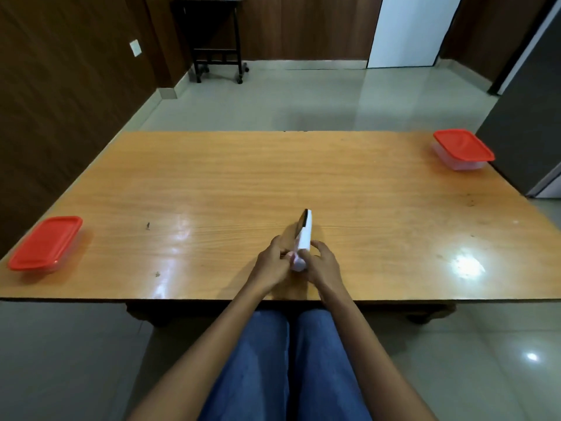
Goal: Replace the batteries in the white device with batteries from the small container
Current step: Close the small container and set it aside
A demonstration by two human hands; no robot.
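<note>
The white device (304, 235) is a slim remote with a dark face, held tilted on its edge just above the wooden table (273, 177) near the front edge. My left hand (271, 265) grips its near end from the left. My right hand (322, 264) grips the same end from the right, fingers curled round it. A clear container with a red lid (463, 148) stands at the table's far right corner. A second red-lidded container (45, 243) sits at the left edge. Both lids are on. No batteries are visible.
The table's front edge runs just under my wrists, with my blue-trousered legs (288, 360) below it. A dark wheeled stand (217, 41) is by the far wall and a grey cabinet (528, 117) rises to the right of the table.
</note>
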